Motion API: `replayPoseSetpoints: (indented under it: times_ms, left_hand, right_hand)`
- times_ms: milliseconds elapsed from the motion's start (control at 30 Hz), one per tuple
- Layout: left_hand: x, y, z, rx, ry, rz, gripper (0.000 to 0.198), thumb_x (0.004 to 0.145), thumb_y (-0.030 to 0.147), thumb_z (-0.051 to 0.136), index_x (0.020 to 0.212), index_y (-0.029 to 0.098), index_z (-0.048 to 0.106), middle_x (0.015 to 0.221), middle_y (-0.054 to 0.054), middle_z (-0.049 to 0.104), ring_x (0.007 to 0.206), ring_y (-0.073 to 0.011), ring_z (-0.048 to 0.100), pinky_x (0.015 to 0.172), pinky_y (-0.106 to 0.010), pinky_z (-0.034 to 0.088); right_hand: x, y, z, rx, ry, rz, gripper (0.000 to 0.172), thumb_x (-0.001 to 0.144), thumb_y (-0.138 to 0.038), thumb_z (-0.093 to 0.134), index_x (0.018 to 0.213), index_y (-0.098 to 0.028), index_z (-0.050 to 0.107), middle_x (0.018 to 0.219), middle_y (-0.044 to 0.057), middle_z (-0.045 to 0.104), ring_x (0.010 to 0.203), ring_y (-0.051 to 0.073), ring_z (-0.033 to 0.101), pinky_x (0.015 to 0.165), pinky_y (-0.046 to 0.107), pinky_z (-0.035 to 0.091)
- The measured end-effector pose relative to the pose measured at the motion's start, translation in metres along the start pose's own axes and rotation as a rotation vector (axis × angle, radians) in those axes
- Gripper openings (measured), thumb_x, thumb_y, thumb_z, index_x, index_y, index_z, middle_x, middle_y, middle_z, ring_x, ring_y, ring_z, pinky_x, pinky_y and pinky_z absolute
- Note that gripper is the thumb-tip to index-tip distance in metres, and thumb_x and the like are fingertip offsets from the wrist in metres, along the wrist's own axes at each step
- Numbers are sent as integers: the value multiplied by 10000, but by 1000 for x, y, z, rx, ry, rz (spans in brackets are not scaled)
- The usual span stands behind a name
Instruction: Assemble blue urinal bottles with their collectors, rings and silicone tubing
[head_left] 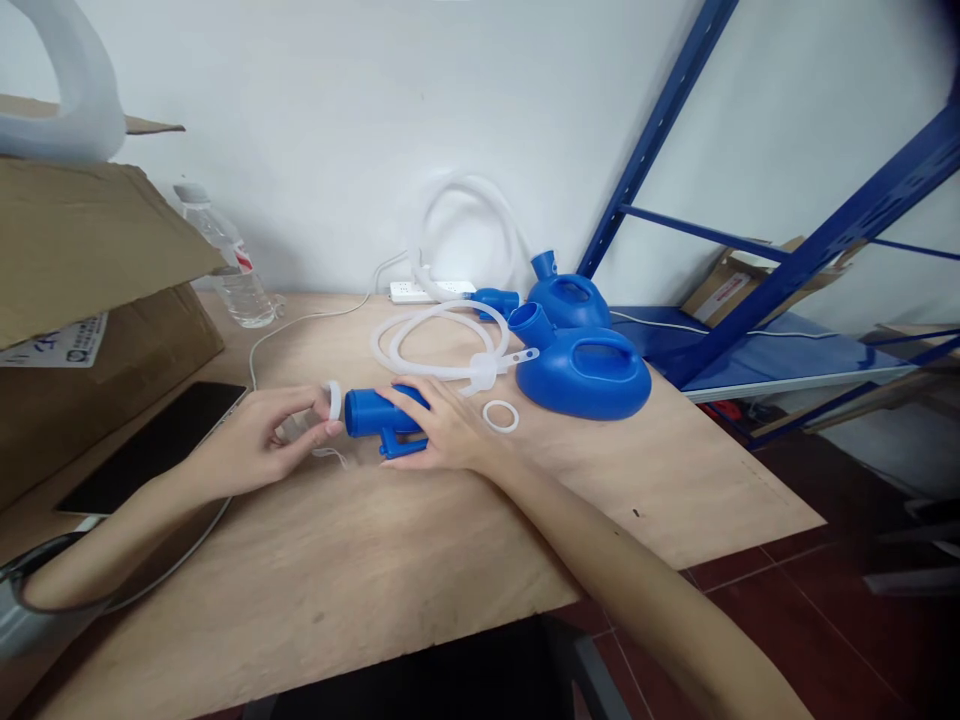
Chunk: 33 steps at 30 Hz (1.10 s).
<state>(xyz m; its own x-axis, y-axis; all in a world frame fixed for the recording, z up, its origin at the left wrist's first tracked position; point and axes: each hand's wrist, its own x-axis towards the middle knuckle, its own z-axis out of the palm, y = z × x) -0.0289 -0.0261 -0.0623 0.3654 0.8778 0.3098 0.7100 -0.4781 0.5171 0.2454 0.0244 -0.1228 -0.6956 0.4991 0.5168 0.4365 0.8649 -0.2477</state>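
My left hand [281,432] pinches a small white ring-shaped cap [334,400] between thumb and fingers. It sits just off the round end of a blue plastic tube with a side handle [365,412]. My right hand [439,425] is wrapped over that tube, which lies sideways on the table. To the right rests a flat white ring [500,416]. Beyond it stand a blue jug-like bottle [585,390] with a slanted open neck and a second blue bottle [574,300]. A coiled clear hose [397,360] with a white fitting [484,371] lies behind my hands.
At the left are a cardboard box [75,260], a black phone [161,440] with its cable, and a water bottle [240,280]. A white power strip [420,291] lies against the wall. The blue metal shelf [787,350] stands beside the table's right edge.
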Motion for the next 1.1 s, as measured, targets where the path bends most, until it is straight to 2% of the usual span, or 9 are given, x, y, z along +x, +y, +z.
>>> replayPoseSetpoints:
  times_ms: [167, 267, 333, 400, 600, 800, 967, 1033, 1100]
  left_hand:
    - [1, -10, 8, 233, 122, 100, 250, 944, 405, 548, 787, 242, 654, 781, -24, 702, 688, -195, 604, 676, -315, 483]
    - [5, -19, 15, 329, 32, 150, 236, 941, 380, 536, 827, 257, 702, 926, -66, 766, 902, -268, 678, 984, -448, 508]
    - [8, -24, 18, 390, -39, 152, 264, 953, 366, 509, 827, 263, 716, 972, -69, 783, 952, -280, 688, 1137, -535, 426]
    - [10, -29, 19, 440, -94, 163, 281, 959, 340, 488, 844, 257, 731, 990, -76, 790, 967, -282, 696, 1191, -570, 382]
    - [9, -32, 19, 501, -47, 275, 325, 1003, 283, 463, 868, 240, 756, 975, -82, 798, 946, -266, 720, 1159, -559, 443]
    - [2, -23, 20, 569, 17, 363, 343, 1043, 284, 445, 926, 218, 761, 1022, -58, 809, 922, -226, 734, 1122, -491, 459]
    - [-4, 1, 16, 408, 260, 149, 285, 1042, 338, 477, 887, 195, 668, 855, -40, 737, 752, -180, 671, 719, -300, 521]
    - [-3, 11, 17, 376, 263, 112, 294, 1036, 426, 504, 1023, 181, 666, 979, -71, 736, 854, -205, 693, 750, -310, 528]
    - [1, 18, 21, 391, 179, 129, 492, 1008, 561, 523, 1273, 158, 622, 1242, -141, 711, 1068, -281, 699, 887, -384, 544]
  right_hand:
    - [0, 5, -8, 194, 7, 81, 984, 840, -667, 762, 1625, -225, 367, 1601, 180, 448, 1481, 334, 461, 1212, 528, 407]
    - [-1, 13, -24, 336, -11, 120, 784, 991, -477, 636, 1652, -236, 288, 1562, 160, 512, 1450, 280, 510, 1188, 510, 442]
    - [-3, 19, -34, 305, -28, 169, 615, 1022, -263, 519, 1617, -227, 366, 1461, 135, 617, 1361, 252, 591, 1153, 502, 477]
    - [-6, 25, -40, 199, -56, 198, 588, 974, -123, 451, 1558, -195, 462, 1404, 131, 667, 1305, 246, 629, 1127, 496, 500]
    - [-9, 33, -35, -91, -123, 206, 639, 924, -80, 537, 1553, -148, 447, 1461, 179, 627, 1338, 282, 602, 1112, 479, 499]
    - [0, 27, -34, -248, -266, 337, 267, 986, -98, 550, 1223, -144, 663, 1178, 141, 737, 1111, 260, 679, 921, 355, 503]
    - [3, 23, -27, -293, -246, 349, 237, 968, -59, 527, 1122, -157, 679, 1103, 131, 730, 1050, 254, 656, 874, 339, 469]
    - [3, 24, -20, -275, -224, 335, 270, 961, -44, 513, 1137, -156, 684, 1117, 138, 723, 1067, 258, 648, 892, 347, 474]
    - [3, 25, -14, -212, -207, 314, 312, 949, -30, 510, 1167, -154, 694, 1145, 143, 720, 1104, 262, 642, 925, 356, 487]
